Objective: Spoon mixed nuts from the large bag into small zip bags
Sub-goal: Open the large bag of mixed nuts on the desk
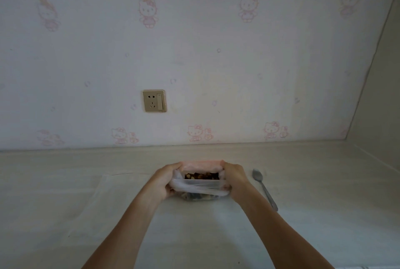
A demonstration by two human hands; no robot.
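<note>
A large clear plastic bag point(200, 187) of mixed nuts point(202, 175) stands on the pale table point(324, 214), its mouth spread wide with the rim rolled down. My left hand point(163, 181) grips the bag's left rim and my right hand point(234, 176) grips its right rim. A metal spoon point(264, 188) lies on the table just right of my right hand, bowl pointing away from me. Clear flat small zip bags point(97, 206) lie on the table to the left, hard to make out.
A wall with pink cartoon wallpaper rises behind the table, with a gold socket plate point(154, 101) above the bag. A side wall point(381, 106) closes the table's right end.
</note>
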